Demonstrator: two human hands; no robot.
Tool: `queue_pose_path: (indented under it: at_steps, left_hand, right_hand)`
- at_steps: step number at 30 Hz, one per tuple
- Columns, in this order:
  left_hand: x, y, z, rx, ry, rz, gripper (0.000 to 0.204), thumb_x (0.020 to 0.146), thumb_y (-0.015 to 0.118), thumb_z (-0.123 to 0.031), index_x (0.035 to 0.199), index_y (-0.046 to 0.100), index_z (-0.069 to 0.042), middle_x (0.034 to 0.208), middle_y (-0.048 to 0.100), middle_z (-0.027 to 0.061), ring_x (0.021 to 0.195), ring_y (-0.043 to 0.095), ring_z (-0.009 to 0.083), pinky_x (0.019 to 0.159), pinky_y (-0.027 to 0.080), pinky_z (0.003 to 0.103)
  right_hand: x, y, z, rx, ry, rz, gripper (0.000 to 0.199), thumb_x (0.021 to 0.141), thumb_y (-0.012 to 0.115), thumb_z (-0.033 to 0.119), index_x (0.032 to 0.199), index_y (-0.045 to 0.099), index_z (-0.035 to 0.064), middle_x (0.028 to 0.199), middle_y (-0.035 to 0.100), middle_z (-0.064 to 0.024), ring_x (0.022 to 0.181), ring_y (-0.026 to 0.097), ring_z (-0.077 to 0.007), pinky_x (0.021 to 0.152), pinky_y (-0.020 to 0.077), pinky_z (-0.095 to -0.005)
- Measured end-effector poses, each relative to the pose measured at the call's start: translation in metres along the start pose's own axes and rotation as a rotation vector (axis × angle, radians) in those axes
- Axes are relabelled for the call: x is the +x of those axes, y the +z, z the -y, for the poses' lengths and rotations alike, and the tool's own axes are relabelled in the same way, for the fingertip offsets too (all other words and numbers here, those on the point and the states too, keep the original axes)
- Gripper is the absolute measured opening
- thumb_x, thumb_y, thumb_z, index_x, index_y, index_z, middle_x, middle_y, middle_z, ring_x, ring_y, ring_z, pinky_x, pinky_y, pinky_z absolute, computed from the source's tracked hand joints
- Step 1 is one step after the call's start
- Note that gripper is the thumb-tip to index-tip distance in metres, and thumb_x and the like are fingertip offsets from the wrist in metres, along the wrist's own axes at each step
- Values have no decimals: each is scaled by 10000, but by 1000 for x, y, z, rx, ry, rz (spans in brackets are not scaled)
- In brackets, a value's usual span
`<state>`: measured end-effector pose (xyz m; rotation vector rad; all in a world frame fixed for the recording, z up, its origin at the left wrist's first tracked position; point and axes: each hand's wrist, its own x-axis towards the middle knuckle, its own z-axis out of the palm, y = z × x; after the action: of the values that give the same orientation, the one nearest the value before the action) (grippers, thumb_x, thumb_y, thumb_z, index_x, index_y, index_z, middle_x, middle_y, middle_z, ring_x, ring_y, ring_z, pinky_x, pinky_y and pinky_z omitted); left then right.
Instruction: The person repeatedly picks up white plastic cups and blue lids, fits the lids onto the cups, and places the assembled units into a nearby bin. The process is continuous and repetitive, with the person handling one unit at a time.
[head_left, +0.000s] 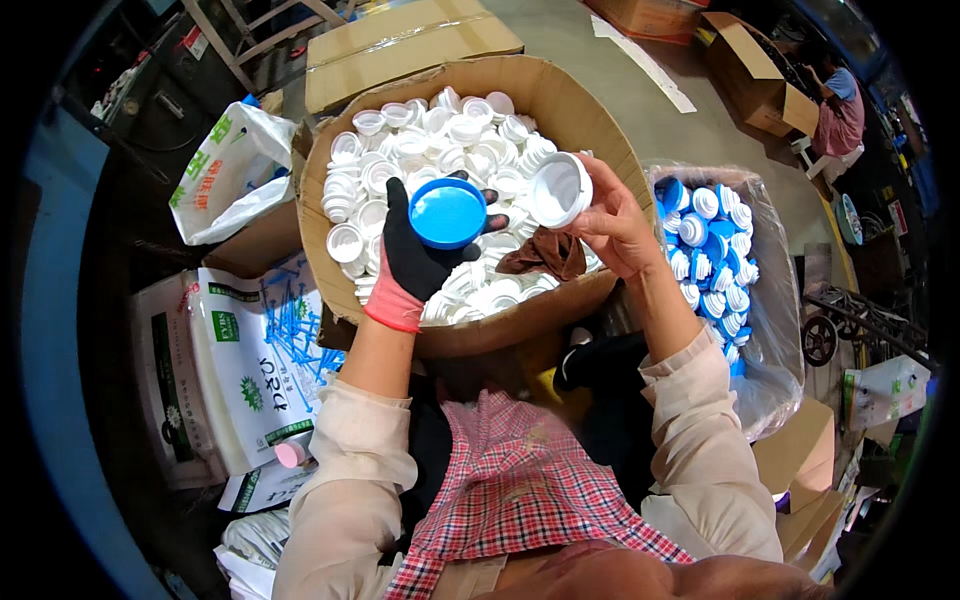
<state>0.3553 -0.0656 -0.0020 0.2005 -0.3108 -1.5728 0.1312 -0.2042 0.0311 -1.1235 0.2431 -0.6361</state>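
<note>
In a black glove with a pink cuff, my left hand holds a round blue cap, its flat face turned up on the palm. Bare and to the right of it, my right hand grips a white stepped plastic cap by its rim, open side toward me. The two pieces are apart. Both hands are over a large cardboard box heaped with similar white caps. A crumpled brown cloth lies on the caps below my right hand.
On the right, a plastic-lined box holds blue-and-white cap assemblies. Blue stick-like parts lie on a printed sack at left. A closed carton stands behind. Another person sits far right near an open carton.
</note>
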Motion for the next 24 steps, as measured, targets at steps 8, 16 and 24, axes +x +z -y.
queue_pose_path:
  at_steps: [8, 16, 24]
  left_hand:
    - [8, 27, 28, 883, 309, -70, 602, 1002, 307, -388, 1462, 253, -2, 1470, 349, 202, 1363, 344, 325, 1141, 229, 517]
    - [7, 28, 59, 1178, 556, -59, 395, 1030, 364, -127, 1398, 388, 17, 1343, 512, 113, 1186, 530, 211, 1004, 442, 350]
    - [1, 32, 52, 1427, 677, -38, 507, 892, 597, -35, 1363, 416, 15, 1371, 502, 133, 1211, 526, 224, 1021, 422, 337]
  right_hand:
    - [-11, 14, 14, -376, -213, -105, 571, 762, 725, 142, 1276, 489, 67, 1227, 516, -98, 1104, 522, -198, 981, 413, -342]
    - [-17, 60, 4, -1079, -651, -103, 547, 671, 801, 107, 1167, 582, 35, 1131, 563, -152, 1046, 552, -321, 834, 489, -365]
    - [-14, 66, -3, -1209, -674, -94, 583, 656, 820, 140, 1175, 578, 28, 1109, 566, -143, 992, 545, -317, 836, 468, -388]
